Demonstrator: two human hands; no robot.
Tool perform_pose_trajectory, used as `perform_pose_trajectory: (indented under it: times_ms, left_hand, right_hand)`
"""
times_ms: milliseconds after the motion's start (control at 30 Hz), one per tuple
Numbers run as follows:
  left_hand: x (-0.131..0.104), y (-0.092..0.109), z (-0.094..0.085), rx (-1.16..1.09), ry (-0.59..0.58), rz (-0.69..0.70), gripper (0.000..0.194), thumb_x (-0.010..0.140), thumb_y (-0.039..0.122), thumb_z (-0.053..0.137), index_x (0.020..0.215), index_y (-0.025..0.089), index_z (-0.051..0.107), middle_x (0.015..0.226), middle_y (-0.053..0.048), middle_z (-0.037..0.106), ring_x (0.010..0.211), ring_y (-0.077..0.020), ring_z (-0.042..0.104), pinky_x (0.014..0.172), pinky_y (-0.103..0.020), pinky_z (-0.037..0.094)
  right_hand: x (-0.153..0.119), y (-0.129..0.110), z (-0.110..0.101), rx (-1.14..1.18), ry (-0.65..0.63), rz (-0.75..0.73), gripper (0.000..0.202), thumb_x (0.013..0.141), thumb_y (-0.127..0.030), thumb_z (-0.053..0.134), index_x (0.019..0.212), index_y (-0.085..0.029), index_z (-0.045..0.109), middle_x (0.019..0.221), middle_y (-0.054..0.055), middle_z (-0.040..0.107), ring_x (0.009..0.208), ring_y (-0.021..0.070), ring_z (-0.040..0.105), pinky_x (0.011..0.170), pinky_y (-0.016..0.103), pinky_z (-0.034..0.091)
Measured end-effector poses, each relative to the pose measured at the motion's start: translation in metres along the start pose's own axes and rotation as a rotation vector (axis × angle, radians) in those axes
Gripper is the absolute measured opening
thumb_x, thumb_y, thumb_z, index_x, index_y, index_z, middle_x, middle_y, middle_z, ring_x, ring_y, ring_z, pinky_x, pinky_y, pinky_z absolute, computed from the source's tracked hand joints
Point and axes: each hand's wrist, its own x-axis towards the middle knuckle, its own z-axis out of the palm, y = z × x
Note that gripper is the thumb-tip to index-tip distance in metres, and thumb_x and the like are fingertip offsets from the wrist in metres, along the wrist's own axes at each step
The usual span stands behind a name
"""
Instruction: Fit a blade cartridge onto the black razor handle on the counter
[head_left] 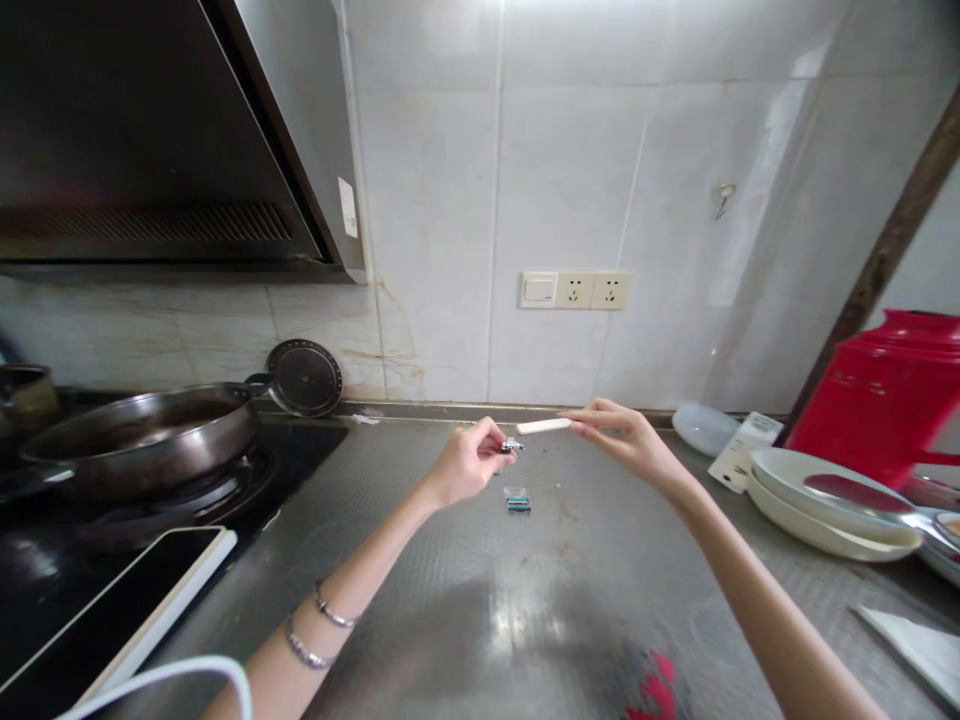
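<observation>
Observed a slim white stick [541, 426], straight, held nearly level with its left end slightly lower; gripped at its right end by the fingertips of the right hand [626, 440]. Noted a small silver-and-black piece [510, 446], pinched in the left hand [469, 465] close to the stick's free end; unable to confirm contact. Recorded a small flat item [517, 500], partly clear with teal and dark crosswise bands, lying on the grey metal counter [420, 600], nearer than the pinched piece and apart from both hands.

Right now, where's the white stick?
In the head view, the white stick is just right of centre, held in the right hand, its free end pointing toward the left hand.
</observation>
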Motion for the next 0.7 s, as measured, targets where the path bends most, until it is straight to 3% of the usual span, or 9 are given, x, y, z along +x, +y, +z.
perform_pose_trajectory:
  times_ms: [167, 367, 567, 700]
  left_hand:
    - [0.000, 0.004, 0.000, 0.013, -0.016, 0.002, 0.015, 0.070, 0.017, 0.063, 0.074, 0.015, 0.049, 0.076, -0.004, 0.067, 0.070, -0.0141, 0.065, 0.069, -0.027, 0.051]
    - [0.000, 0.004, 0.000, -0.012, -0.017, 0.004, 0.018, 0.070, 0.019, 0.065, 0.074, 0.016, 0.047, 0.076, -0.004, 0.067, 0.073, -0.0151, 0.065, 0.070, -0.027, 0.051]
    - [0.000, 0.005, 0.000, -0.015, -0.015, -0.015, 0.017, 0.069, 0.018, 0.064, 0.074, 0.016, 0.048, 0.075, -0.003, 0.067, 0.069, -0.0136, 0.064, 0.067, -0.026, 0.051]
    - [0.001, 0.004, -0.001, -0.033, 0.000, -0.014, 0.019, 0.069, 0.019, 0.065, 0.073, 0.016, 0.046, 0.076, -0.004, 0.067, 0.069, -0.0133, 0.064, 0.067, -0.026, 0.050]
  right_hand:
    - [0.001, -0.021, 0.002, 0.004, -0.035, -0.061, 0.032, 0.083, -0.041, 0.052, 0.104, -0.023, 0.068, 0.077, 0.004, 0.058, 0.072, 0.0158, 0.055, 0.071, 0.027, 0.042]
    - [0.001, -0.003, 0.007, 0.052, -0.044, 0.028, 0.039, 0.083, -0.046, 0.049, 0.106, -0.021, 0.067, 0.082, 0.006, 0.062, 0.078, 0.0185, 0.056, 0.073, 0.029, 0.043]
    - [0.002, -0.010, 0.010, 0.079, -0.062, -0.015, 0.037, 0.083, -0.045, 0.050, 0.106, -0.021, 0.067, 0.083, 0.006, 0.062, 0.076, 0.0179, 0.055, 0.074, 0.030, 0.044]
    - [0.002, -0.001, 0.010, 0.068, -0.047, 0.015, 0.039, 0.083, -0.046, 0.049, 0.106, -0.021, 0.067, 0.084, 0.007, 0.063, 0.078, 0.0187, 0.056, 0.075, 0.031, 0.044]
